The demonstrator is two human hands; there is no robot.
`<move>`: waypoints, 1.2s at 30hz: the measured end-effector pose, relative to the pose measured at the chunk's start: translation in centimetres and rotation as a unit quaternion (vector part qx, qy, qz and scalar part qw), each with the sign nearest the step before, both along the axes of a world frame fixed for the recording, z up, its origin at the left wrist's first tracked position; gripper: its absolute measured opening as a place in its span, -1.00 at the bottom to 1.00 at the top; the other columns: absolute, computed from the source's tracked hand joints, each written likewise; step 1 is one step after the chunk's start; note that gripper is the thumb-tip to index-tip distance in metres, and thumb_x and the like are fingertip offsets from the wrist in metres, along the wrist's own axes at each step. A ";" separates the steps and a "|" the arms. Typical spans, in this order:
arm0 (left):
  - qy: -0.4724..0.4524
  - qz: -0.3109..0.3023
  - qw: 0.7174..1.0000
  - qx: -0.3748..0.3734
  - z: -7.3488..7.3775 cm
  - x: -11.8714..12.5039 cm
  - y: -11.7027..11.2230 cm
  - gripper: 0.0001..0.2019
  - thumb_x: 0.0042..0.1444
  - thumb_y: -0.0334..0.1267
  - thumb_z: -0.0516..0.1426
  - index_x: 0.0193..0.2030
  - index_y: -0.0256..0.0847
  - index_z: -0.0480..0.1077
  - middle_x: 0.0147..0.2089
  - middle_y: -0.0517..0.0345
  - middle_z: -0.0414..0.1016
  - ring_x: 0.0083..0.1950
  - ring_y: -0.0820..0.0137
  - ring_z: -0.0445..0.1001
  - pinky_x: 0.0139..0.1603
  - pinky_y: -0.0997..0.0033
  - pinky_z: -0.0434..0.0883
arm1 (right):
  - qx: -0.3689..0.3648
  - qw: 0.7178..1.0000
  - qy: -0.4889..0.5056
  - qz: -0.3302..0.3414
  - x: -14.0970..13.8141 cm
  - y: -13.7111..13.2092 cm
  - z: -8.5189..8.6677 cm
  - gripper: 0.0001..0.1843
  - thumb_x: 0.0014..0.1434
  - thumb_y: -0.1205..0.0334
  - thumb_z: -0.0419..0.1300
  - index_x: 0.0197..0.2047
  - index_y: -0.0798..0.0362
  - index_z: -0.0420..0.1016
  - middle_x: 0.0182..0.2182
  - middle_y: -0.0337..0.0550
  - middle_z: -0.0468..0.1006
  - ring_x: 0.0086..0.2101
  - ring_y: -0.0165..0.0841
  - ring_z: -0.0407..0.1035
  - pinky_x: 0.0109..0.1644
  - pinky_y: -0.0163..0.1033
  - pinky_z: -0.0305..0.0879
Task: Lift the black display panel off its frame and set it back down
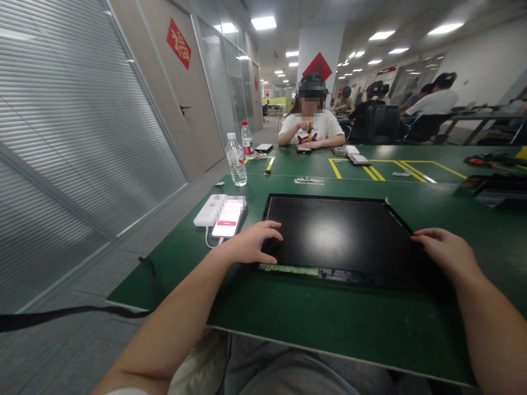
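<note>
Note large flat black rectangular panel (329,230) with thin frame and glossy face, lying on green-topped table (313,312), close to front edge, long side roughly along it; pale reflection mid-face. See speckled green strip (288,270) along left part of panel's near border. At panel's left side, note bare left hand (255,245), thumb and fingers spread well apart and curved over the border; no closed grip to record, cannot tell how firm any contact is. At panel's right side, note bare right hand (448,253), thumb and fingertips drawn together on the border, pinching it. Toward table's left edge, find lit white-screened phone (227,225) beside white rounded plastic box (205,213), touching or overlapping, cannot tell which; white cable (208,239) curving between. Farther along left edge, see clear white-capped plastic bottle (236,164) and, behind it, red-capped plastic bottle (247,144), both upright. Beyond panel's far side, see small heap of silvery pieces (308,180); nearer far edge, yellow tape lines (340,169) on tabletop. At far edge, observe seated person in white printed shirt (312,126), both hands over small dark-and-pale object (303,148). Toward right edge, note dark flat pieces (498,189), too blurred to identify.
</note>
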State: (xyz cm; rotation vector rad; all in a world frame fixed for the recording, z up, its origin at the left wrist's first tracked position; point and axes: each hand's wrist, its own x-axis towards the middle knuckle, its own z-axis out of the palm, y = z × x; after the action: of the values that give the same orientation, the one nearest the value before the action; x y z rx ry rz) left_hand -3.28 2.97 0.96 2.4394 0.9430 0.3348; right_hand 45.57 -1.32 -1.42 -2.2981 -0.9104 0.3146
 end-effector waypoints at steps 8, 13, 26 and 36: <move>-0.030 -0.036 0.999 0.007 0.0 0.0 0.1 -0.52 0.06 -0.27 0.45 0.15 -0.12 0.55 0.49 -0.17 0.31 0.49 0.00 0.31 0.45 -0.03 0.30 | 0.005 1.000 -0.010 0.002 -0.5 0.0 0.3 -0.94 -0.05 0.16 0.27 -0.44 -0.07 0.54 -0.39 -0.15 0.60 -0.29 -0.18 0.44 -0.17 -0.10 0.26; -0.048 -0.055 0.997 0.008 -0.1 0.2 0.0 -0.56 0.05 -0.34 0.43 0.11 -0.12 0.58 0.47 -0.15 0.34 0.47 0.02 0.35 0.43 0.00 0.32 | 0.004 1.000 -0.010 0.007 -0.5 0.0 0.1 -0.95 -0.05 0.19 0.27 -0.45 -0.06 0.54 -0.40 -0.14 0.61 -0.29 -0.18 0.45 -0.16 -0.11 0.29; -0.048 -0.058 0.997 0.000 0.2 0.3 -0.1 -0.55 0.05 -0.39 0.38 0.11 -0.10 0.58 0.47 -0.09 0.35 0.47 0.03 0.35 0.45 0.00 0.32 | 0.013 0.999 -0.039 0.017 0.9 0.5 -1.2 -0.88 -0.06 0.13 0.28 -0.41 -0.06 0.60 -0.35 -0.11 0.64 -0.27 -0.15 0.47 -0.15 -0.09 0.32; -0.036 -0.047 0.998 -0.005 0.2 0.3 -0.1 -0.52 0.04 -0.38 0.37 0.15 -0.09 0.57 0.47 -0.09 0.33 0.47 0.02 0.35 0.46 0.00 0.30 | 0.008 0.999 -0.033 0.031 0.2 0.1 -0.5 -0.87 -0.11 0.18 0.23 -0.42 -0.06 0.58 -0.33 -0.12 0.66 -0.27 -0.18 0.47 -0.11 -0.10 0.31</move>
State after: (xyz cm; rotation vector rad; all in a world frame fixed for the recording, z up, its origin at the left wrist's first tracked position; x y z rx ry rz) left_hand -2.94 2.87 1.17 2.4372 0.7950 0.3803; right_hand 45.80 -1.19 -1.90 -2.2807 -1.0153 0.2580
